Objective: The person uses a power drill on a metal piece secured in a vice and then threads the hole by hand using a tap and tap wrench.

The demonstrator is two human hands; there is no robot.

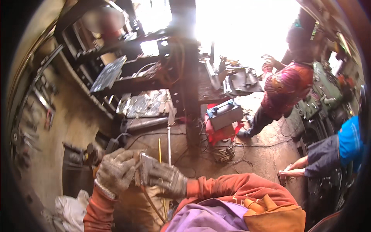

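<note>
My left hand, in a dirty grey work glove, is closed at the left side of a flat, upright metal piece. From the other side my right hand, gloved alike, has its fingers wrapped on the same piece. The two hands nearly meet in front of my body. A thin brown cord runs down from beneath the piece towards my lap. My fingers cover much of the piece, so its exact kind is hidden.
A yellow rod and a pale metal bar stand just beyond my hands. Cables lie on the floor near a grey box. One person works at a bench; another in blue is at the right.
</note>
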